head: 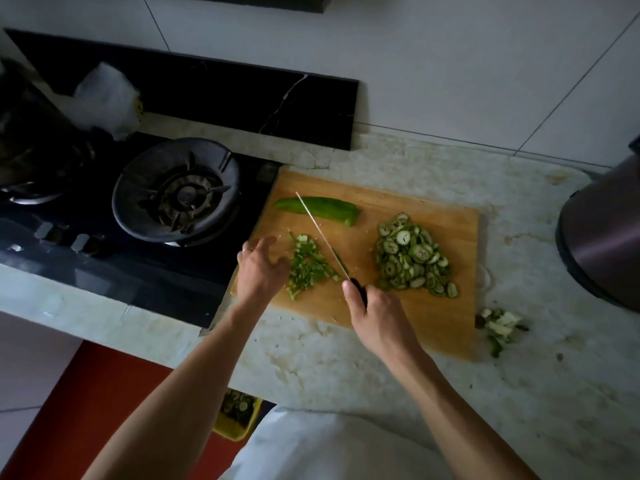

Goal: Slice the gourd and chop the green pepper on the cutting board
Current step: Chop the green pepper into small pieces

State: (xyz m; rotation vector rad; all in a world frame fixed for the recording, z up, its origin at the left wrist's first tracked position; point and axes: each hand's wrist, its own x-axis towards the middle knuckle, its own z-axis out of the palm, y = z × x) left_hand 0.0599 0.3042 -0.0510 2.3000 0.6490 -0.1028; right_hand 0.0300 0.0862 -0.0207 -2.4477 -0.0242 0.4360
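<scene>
The chopped pepper (306,265) lies in a loose heap of green strips on the board (446,327), between the two hands. The left hand (260,268) rests at the board's left edge with its fingers spread and relaxed, gripping nothing; the fingertips (268,241) sit just left of the heap, near it, though contact cannot be told. A ring shows on one finger. The right hand (375,315) is curled round the dark handle of the knife (320,230), thumb laid along the top, and the thin blade runs up and left from the fist, passing just right of the strips and crossing in front of the uncut pepper half (332,207), which lies beyond both hands at the far side of the board. The gourd slices (412,256) are piled to the right of the knife hand, well apart from the left fingers. Off the board's near right corner, trimmings (500,323) lie on the pale counter (346,372). A gas burner (176,195) stands left of the left hand, and a dark round pot (602,237) sits at the far right.
</scene>
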